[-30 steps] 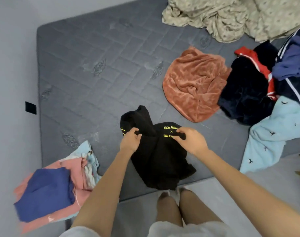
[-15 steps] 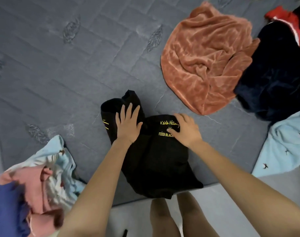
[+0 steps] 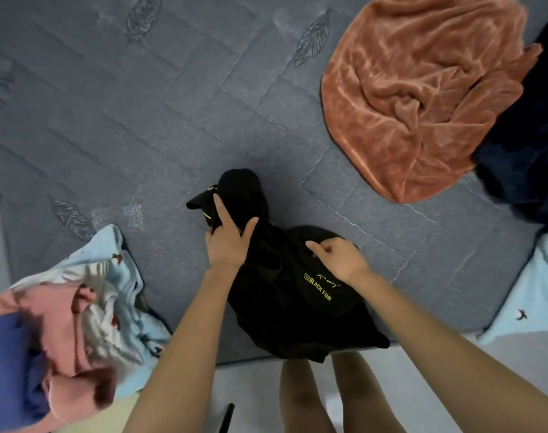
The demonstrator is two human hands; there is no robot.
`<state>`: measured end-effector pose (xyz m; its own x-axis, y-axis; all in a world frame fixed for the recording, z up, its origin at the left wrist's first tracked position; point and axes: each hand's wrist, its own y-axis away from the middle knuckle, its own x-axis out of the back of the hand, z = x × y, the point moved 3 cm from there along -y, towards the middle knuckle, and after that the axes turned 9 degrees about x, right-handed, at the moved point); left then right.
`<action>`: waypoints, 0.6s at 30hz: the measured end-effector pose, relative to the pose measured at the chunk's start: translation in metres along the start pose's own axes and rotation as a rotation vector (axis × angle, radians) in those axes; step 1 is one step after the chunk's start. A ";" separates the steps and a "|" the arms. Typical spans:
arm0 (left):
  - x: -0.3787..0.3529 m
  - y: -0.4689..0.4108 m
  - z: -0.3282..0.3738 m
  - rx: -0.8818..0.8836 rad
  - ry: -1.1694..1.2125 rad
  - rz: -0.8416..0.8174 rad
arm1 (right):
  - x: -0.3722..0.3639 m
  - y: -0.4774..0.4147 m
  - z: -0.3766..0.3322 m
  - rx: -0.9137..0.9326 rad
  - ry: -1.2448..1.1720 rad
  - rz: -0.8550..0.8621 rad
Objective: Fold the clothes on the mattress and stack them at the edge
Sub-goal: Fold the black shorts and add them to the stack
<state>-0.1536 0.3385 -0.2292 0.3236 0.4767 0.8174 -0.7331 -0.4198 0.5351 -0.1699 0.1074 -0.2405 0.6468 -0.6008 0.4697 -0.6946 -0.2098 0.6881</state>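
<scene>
A black garment with yellow print (image 3: pixel 285 304) lies bunched at the near edge of the grey quilted mattress (image 3: pixel 141 120). My left hand (image 3: pixel 228 242) grips its upper left part, thumb spread to the right and fingers tucked into the cloth. My right hand (image 3: pixel 338 257) rests on the middle of the garment with its fingers curled into a fold, forefinger pointing left. At the near left edge sits a stack of clothes (image 3: pixel 57 332): blue, pink and light blue printed pieces.
An orange velvet garment (image 3: pixel 422 98) lies spread at the upper right. A dark navy garment (image 3: pixel 529 145) sits at the right edge, and a light blue printed one (image 3: pixel 532 295) hangs off the mattress corner. My legs and the pale floor show below.
My left hand went from lying flat on the black garment to gripping its upper left part. My right hand slid left over the print. The camera moved closer.
</scene>
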 end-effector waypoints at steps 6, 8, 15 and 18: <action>-0.014 0.014 -0.042 0.079 0.290 -0.070 | -0.020 0.015 0.016 -0.018 -0.028 0.171; -0.013 0.022 -0.056 0.122 0.364 -0.009 | -0.018 0.016 0.021 -0.028 -0.001 0.270; -0.011 0.037 -0.117 0.381 0.246 -0.036 | -0.017 0.001 0.034 -0.163 0.023 0.094; -0.009 0.043 -0.122 0.379 0.242 -0.094 | -0.015 -0.001 0.030 -0.123 -0.110 0.090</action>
<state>-0.2607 0.4100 -0.2401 0.1966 0.6740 0.7121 -0.4218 -0.5975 0.6819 -0.1882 0.0931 -0.2648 0.5407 -0.6950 0.4738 -0.7002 -0.0598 0.7114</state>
